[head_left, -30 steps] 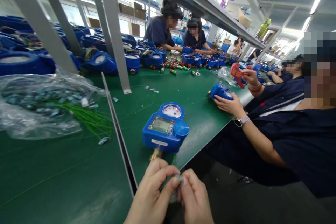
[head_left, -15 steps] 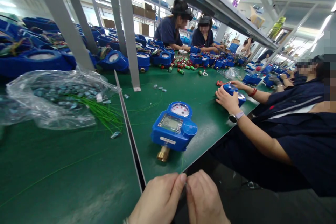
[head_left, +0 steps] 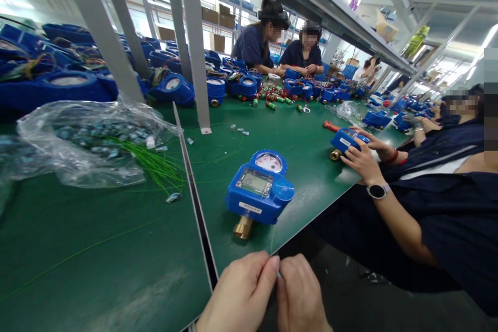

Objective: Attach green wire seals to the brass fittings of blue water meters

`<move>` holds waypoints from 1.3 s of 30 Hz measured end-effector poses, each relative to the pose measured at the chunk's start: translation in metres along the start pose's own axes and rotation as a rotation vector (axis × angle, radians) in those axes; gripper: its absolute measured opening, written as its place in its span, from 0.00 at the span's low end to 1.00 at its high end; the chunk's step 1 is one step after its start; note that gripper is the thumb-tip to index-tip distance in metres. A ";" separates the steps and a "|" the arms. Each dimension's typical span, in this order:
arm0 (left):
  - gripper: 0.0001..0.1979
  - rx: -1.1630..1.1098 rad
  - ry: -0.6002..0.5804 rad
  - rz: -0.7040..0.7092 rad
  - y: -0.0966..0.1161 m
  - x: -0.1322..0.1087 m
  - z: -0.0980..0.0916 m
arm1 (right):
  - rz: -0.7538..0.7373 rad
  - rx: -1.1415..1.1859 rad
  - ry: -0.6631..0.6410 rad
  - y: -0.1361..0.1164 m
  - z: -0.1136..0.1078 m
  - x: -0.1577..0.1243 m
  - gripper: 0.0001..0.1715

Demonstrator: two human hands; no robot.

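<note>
My left hand (head_left: 245,290) and my right hand (head_left: 301,290) meet just off the table's front edge, fingers pinched together. A speck of a small light-blue seal (head_left: 279,274) shows between their fingertips; the rest is hidden. From there a thin green wire (head_left: 271,241) runs up toward a blue water meter (head_left: 254,187). The meter lies on the green table beyond my hands, its display and round dial facing up and a brass threaded end toward me.
A clear plastic bag (head_left: 89,166) of small blue seals lies at left, beside a bundle of green wires (head_left: 155,163). A gap (head_left: 202,233) divides the tabletops. Metal posts (head_left: 196,52) rise behind. At right a co-worker's hands (head_left: 363,158) hold another meter (head_left: 344,140).
My hands stay pinched together with almost no movement; a bit of blue now shows between the fingertips. The co-worker at right has turned their meter, and its brass end now shows.
</note>
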State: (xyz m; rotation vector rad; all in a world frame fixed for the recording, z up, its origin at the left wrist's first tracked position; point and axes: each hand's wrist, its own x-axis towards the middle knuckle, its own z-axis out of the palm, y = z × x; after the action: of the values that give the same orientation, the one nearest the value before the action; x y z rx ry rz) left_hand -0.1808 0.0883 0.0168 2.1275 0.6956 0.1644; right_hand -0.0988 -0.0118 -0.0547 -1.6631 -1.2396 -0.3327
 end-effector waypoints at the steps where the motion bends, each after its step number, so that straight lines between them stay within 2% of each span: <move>1: 0.20 0.009 -0.005 0.004 0.001 0.000 0.000 | 0.062 0.055 -0.026 0.000 0.000 0.002 0.09; 3: 0.19 0.047 -0.005 0.027 0.002 0.001 0.000 | 0.378 0.352 -0.192 -0.001 0.000 0.009 0.18; 5: 0.19 0.096 0.004 0.040 0.002 0.001 -0.002 | 0.710 0.654 -0.357 -0.005 0.000 0.014 0.22; 6: 0.19 0.110 0.011 0.033 0.002 0.002 -0.003 | 0.776 0.704 -0.387 -0.006 0.000 0.015 0.22; 7: 0.19 0.111 0.017 0.021 0.001 0.003 -0.004 | 0.754 0.673 -0.372 -0.007 0.001 0.014 0.21; 8: 0.19 0.102 0.022 0.009 0.001 0.003 -0.005 | 0.659 0.578 -0.325 -0.007 0.001 0.012 0.18; 10: 0.20 0.070 0.016 -0.010 0.001 0.005 -0.005 | 0.378 0.319 -0.163 -0.006 0.002 0.007 0.11; 12: 0.21 0.039 0.005 -0.022 0.002 0.006 -0.005 | 0.172 0.158 -0.046 -0.003 0.002 0.004 0.11; 13: 0.21 0.031 0.004 -0.026 0.003 0.005 -0.004 | 0.152 0.148 -0.037 -0.002 0.002 0.005 0.11; 14: 0.21 0.031 0.004 -0.026 0.004 0.005 -0.004 | 0.201 0.198 -0.066 -0.002 0.002 0.006 0.11; 15: 0.21 0.039 0.007 -0.017 0.005 0.004 -0.004 | 0.317 0.310 -0.118 -0.002 0.001 0.009 0.14; 18: 0.19 0.112 0.023 0.030 0.007 0.003 -0.006 | 0.855 0.840 -0.332 -0.005 0.003 0.018 0.21; 19: 0.19 0.133 0.022 0.040 0.007 0.004 -0.007 | 0.981 0.961 -0.363 -0.006 0.004 0.018 0.21; 20: 0.19 0.145 0.023 0.041 0.007 0.004 -0.009 | 1.028 0.996 -0.351 -0.007 0.006 0.017 0.21; 21: 0.19 0.146 0.022 0.034 0.006 0.005 -0.010 | 0.996 0.940 -0.305 -0.007 0.007 0.015 0.20; 22: 0.20 0.139 0.018 0.023 0.006 0.007 -0.010 | 0.895 0.819 -0.245 -0.006 0.008 0.011 0.19; 24: 0.21 0.116 0.012 0.001 0.005 0.009 -0.011 | 0.585 0.509 -0.126 -0.003 0.009 0.004 0.13; 26: 0.22 0.105 0.005 -0.016 0.006 0.011 -0.010 | 0.326 0.311 -0.078 0.001 0.008 0.002 0.13; 27: 0.22 0.101 0.005 -0.016 0.006 0.010 -0.010 | 0.277 0.298 -0.093 0.002 0.006 0.004 0.12; 28: 0.22 0.100 0.006 -0.011 0.007 0.010 -0.009 | 0.307 0.352 -0.124 0.002 0.005 0.007 0.12; 29: 0.22 0.103 0.006 0.001 0.007 0.010 -0.009 | 0.412 0.474 -0.164 0.002 0.004 0.011 0.14; 32: 0.19 0.152 0.027 0.038 0.007 0.009 -0.008 | 0.946 1.027 -0.368 -0.001 0.005 0.023 0.21; 33: 0.18 0.176 0.031 0.042 0.006 0.009 -0.009 | 1.068 1.143 -0.392 -0.002 0.006 0.024 0.21; 34: 0.18 0.193 0.038 0.040 0.005 0.010 -0.009 | 1.105 1.169 -0.390 -0.003 0.007 0.024 0.21; 36: 0.19 0.194 0.051 0.030 0.003 0.012 -0.009 | 0.971 0.954 -0.326 -0.002 0.008 0.020 0.18; 39: 0.20 0.159 0.060 0.013 0.001 0.014 -0.008 | 0.524 0.463 -0.218 0.003 0.007 0.010 0.10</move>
State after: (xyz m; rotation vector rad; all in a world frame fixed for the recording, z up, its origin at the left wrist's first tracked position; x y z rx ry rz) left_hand -0.1716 0.1004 0.0209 2.2875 0.7516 0.1853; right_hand -0.0937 -0.0004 -0.0523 -1.5635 -0.8945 0.4364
